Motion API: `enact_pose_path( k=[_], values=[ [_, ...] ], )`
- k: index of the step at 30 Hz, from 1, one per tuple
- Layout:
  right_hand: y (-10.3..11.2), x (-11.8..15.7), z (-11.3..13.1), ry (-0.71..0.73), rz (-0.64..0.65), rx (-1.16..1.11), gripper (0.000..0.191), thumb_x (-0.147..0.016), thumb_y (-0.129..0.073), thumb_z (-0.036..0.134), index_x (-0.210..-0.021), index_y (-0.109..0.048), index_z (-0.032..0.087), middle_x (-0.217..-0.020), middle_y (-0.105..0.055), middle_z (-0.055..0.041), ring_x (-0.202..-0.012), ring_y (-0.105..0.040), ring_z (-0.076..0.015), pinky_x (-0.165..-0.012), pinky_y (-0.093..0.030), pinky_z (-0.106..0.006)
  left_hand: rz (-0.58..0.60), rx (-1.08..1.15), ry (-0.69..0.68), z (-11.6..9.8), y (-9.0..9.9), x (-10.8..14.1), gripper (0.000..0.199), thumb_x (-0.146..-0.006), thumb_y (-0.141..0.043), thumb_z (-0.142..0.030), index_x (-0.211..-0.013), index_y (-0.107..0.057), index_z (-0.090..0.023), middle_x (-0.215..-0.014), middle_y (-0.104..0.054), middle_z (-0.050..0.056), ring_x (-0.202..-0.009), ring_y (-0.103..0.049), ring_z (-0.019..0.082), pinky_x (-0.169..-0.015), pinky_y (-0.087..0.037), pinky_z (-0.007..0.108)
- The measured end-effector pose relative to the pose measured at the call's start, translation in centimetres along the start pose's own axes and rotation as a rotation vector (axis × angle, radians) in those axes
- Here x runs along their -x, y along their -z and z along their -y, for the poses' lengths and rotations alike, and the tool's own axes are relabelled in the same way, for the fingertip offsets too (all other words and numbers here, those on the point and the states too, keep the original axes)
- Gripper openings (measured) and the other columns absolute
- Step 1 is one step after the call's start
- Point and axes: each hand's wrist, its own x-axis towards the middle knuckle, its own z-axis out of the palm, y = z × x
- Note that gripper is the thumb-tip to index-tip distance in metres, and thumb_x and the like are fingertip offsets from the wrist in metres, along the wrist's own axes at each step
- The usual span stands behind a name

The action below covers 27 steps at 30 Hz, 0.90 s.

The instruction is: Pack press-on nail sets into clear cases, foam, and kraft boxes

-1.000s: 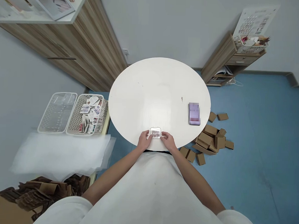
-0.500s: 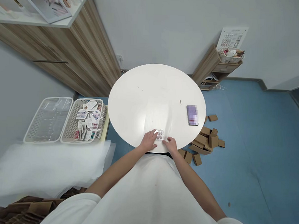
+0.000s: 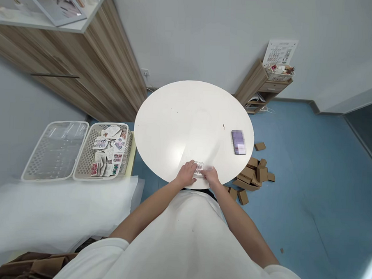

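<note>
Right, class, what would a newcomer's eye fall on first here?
Probably the white table in the middle, left fingers and right fingers at a clear case by its near edge. Then the brown boxes heaped on the floor at right, and the card-filled basket at left.

print on poster (image 3: 280, 52) too small, no readable text

a white table (image 3: 162, 122) carries a clear case (image 3: 198, 167) up front — a purple item (image 3: 238, 142) at right.
</note>
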Motion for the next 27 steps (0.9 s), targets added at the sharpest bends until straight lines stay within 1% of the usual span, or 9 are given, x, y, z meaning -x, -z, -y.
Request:
enact_pose_path(
  k=[4,7,9,12,15,17,19,22,27],
  values=[
    [0.2,0.3,0.4,-0.047,0.061,-0.037,0.041,-0.06,-0.058,0.032,-0.097,-0.053,0.014,-0.089,-0.064,-0.0074,-0.073,-0.06,-0.0181,-0.057,-0.046,-0.026,-0.017,-0.06,-0.053,0.3,0.4,1.1,0.048,-0.066,-0.058,-0.02,-0.111,-0.041,-0.023,-0.123,-0.041,0.009,-0.109,-0.04,0.027,-0.084,-0.032,0.038],
    [0.6,0.8,0.7,-0.062,0.045,-0.038,0.052,-0.061,-0.058,0.032,-0.108,-0.047,0.015,-0.1,-0.06,-0.0102,-0.087,-0.058,-0.0217,-0.067,-0.047,-0.03,-0.049,-0.089,-0.083,0.3,0.5,1.6,0.043,-0.072,-0.049,-0.016,-0.114,-0.041,-0.025,-0.123,-0.043,0.009,-0.111,-0.038,0.026,-0.086,-0.03,0.038],
    [0.9,1.4,0.8,-0.006,-0.082,0.031,0.066,-0.062,-0.058,0.033,-0.122,-0.035,0.015,-0.117,-0.05,-0.0138,-0.104,-0.05,-0.0243,-0.082,-0.042,-0.034,-0.063,-0.113,-0.095,0.2,0.5,1.7,0.044,-0.074,-0.046,-0.014,-0.116,-0.041,-0.025,-0.123,-0.043,0.009,-0.112,-0.038,0.026,-0.086,-0.029,0.039],
    [1.4,2.5,1.2,0.25,-0.273,0.293,0.077,-0.066,-0.056,0.036,-0.131,-0.02,0.017,-0.133,-0.031,-0.0145,-0.123,-0.028,-0.0264,-0.097,-0.027,-0.041,-0.06,-0.156,-0.121,0.1,0.5,1.8,0.043,-0.075,-0.043,-0.013,-0.118,-0.04,-0.024,-0.121,-0.045,0.01,-0.11,-0.039,0.025,-0.085,-0.029,0.038],
    [1.3,3.0,1.6,0.506,-0.067,0.611,0.073,-0.065,-0.06,0.036,-0.128,-0.028,0.022,-0.139,-0.021,-0.01,-0.128,-0.016,-0.0275,-0.1,-0.019,-0.043,-0.039,-0.22,-0.151,0.1,0.3,1.9,0.04,-0.079,-0.039,-0.014,-0.118,-0.04,-0.024,-0.118,-0.047,0.009,-0.106,-0.042,0.023,-0.083,-0.031,0.037],
    [1.0,2.9,1.7,0.566,0.132,0.786,0.072,-0.06,-0.066,0.034,-0.123,-0.034,0.023,-0.14,-0.02,-0.0088,-0.128,-0.016,-0.0281,-0.099,-0.018,-0.043,-0.028,-0.264,-0.158,0.2,0.1,1.9,0.039,-0.08,-0.038,-0.016,-0.118,-0.038,-0.023,-0.118,-0.047,0.008,-0.103,-0.044,0.022,-0.081,-0.032,0.035],
    [0.6,2.5,1.6,0.564,0.225,0.9,0.071,-0.057,-0.068,0.033,-0.119,-0.036,0.023,-0.136,-0.028,-0.0098,-0.124,-0.024,-0.0275,-0.096,-0.021,-0.042,-0.018,-0.303,-0.148,0.3,-0.2,2.0,0.041,-0.08,-0.039,-0.017,-0.12,-0.036,-0.023,-0.119,-0.046,0.008,-0.102,-0.045,0.022,-0.078,-0.034,0.034],
    [0.1,2.2,1.2,0.538,0.191,0.99,0.06,-0.059,-0.067,0.031,-0.112,-0.039,0.021,-0.119,-0.044,-0.0089,-0.108,-0.041,-0.0243,-0.088,-0.029,-0.038,-0.002,-0.347,-0.14,0.6,-0.4,2.0,0.042,-0.08,-0.038,-0.015,-0.121,-0.035,-0.024,-0.122,-0.044,0.007,-0.099,-0.047,0.021,-0.075,-0.035,0.032],
    [-0.2,2.4,0.5,0.545,0.1,1.059,0.052,-0.059,-0.066,0.032,-0.104,-0.041,0.019,-0.105,-0.046,-0.0085,-0.095,-0.043,-0.0231,-0.078,-0.035,-0.034,0.015,-0.362,-0.134,0.7,-0.4,1.9,0.045,-0.08,-0.036,-0.011,-0.123,-0.033,-0.025,-0.129,-0.04,0.006,-0.099,-0.047,0.021,-0.074,-0.035,0.031]
  ],
)
